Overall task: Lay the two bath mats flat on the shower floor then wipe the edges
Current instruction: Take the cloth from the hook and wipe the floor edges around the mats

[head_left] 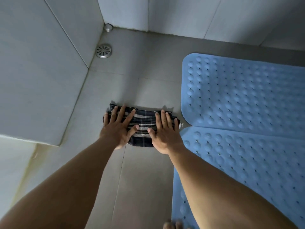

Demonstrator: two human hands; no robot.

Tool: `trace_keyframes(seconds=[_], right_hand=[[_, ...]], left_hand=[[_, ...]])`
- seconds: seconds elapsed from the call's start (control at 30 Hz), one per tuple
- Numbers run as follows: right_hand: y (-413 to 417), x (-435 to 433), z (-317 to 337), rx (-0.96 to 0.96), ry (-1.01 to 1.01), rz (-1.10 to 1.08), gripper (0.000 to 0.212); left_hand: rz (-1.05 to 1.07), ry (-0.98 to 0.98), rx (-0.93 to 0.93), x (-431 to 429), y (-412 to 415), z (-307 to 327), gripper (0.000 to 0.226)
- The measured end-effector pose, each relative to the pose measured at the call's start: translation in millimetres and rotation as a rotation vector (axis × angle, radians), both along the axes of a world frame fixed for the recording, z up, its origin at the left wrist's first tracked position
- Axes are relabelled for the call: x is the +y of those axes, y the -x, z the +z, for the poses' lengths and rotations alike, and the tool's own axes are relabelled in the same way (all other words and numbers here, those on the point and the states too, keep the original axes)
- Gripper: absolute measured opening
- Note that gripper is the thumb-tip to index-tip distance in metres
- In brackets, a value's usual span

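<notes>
Both hands are flat on a folded plaid cloth (pixel 142 124), pressing it onto the shower floor (pixel 140 179). The left hand (pixel 116 128) has its fingers spread wide, while the right hand (pixel 164 131) keeps them straight and closer together. Neither one is actually gripping anything, it's just palms down.

The cloth's long side runs left to right under the 2 hands. Its right end sits just beside the spot where the 2 blue mats' rounded corners meet. So the mat edges are off to the right, and the right hand is clearly the nearer one.

The far mat (pixel 247 93) stretches away ahead and to the right of the right hand. The near mat (pixel 247 162) runs back under the right forearm. Both look flat to me, but I can't tell if one overlaps the other at the seam.

My guess is the laying part is done and the edge wiping is up next, which means sliding the cloth right.

The floor is grey tile with grout lines. There's a round drain (pixel 104 50) ahead of the left hand, and a grey tiled wall (pixel 41 71) close on the left.
</notes>
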State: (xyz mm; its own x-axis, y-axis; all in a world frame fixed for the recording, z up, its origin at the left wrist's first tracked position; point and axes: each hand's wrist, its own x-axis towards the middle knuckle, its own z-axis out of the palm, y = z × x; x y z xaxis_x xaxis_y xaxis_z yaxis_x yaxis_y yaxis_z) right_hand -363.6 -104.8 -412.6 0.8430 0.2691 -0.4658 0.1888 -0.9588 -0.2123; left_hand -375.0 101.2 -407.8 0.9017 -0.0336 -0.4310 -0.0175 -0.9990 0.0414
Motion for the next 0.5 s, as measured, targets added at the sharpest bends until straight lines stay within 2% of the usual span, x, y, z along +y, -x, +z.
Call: trace_keyframes(seconds=[0.5], right_hand=[[-124, -3, 4, 0.086, 0.027, -0.033, 0.067]], left_hand=[[-0.048, -0.005, -0.048, -4, -134, -3, 0.071]])
